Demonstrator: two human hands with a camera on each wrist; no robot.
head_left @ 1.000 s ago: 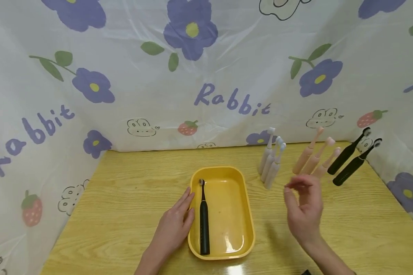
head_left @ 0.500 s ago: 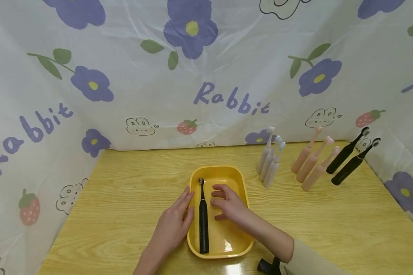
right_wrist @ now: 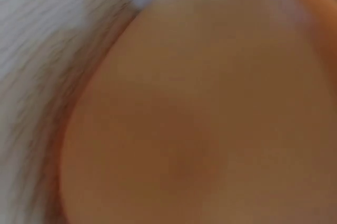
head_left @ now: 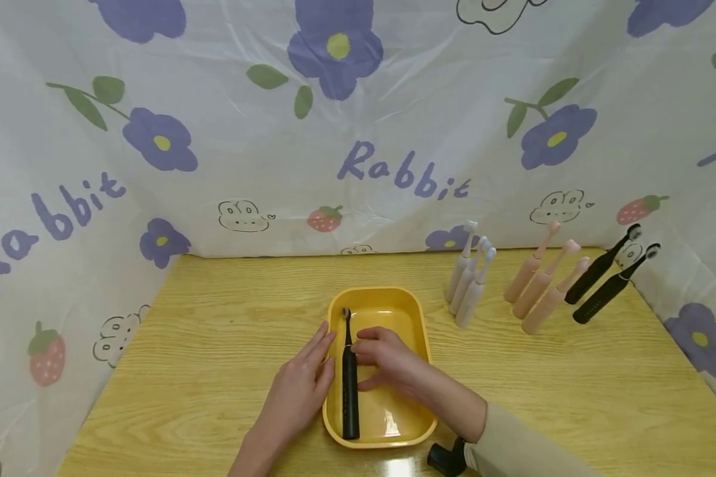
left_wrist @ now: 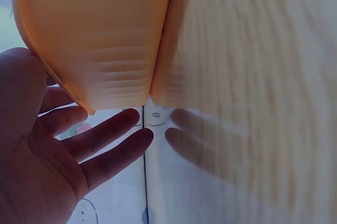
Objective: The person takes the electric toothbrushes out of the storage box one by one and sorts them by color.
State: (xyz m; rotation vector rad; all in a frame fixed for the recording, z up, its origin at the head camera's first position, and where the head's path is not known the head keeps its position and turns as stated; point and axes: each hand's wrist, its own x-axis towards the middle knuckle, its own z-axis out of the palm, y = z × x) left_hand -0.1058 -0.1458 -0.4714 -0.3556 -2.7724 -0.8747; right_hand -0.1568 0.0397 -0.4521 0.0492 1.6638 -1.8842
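Note:
A black electric toothbrush [head_left: 349, 397] lies lengthwise along the left side of a yellow tray [head_left: 425, 344], its brush head toward the far end. My right hand [head_left: 394, 361] reaches into the tray over its right rim. Its loosely bent fingers meet the toothbrush's right side near the neck, with the thumb lower beside the handle. My left hand [head_left: 298, 387] rests against the tray's left rim. In the left wrist view, the left hand's [left_wrist: 47, 150] fingers extend past the tray wall [left_wrist: 105, 40]. The right wrist view shows only the tray's blurred outer wall [right_wrist: 200, 103].
Several toothbrushes stand at the back right of the wooden table [head_left: 227, 318]: white ones [head_left: 468, 298], pink ones [head_left: 539, 305] and two black ones [head_left: 602, 295]. A patterned curtain [head_left: 262, 152] hangs behind. A black device [head_left: 447, 457] sits at the right wrist.
My right hand has come from the right side of the table into the tray and up to the black toothbrush, which has shifted slightly left. The left hand stays at the rim.

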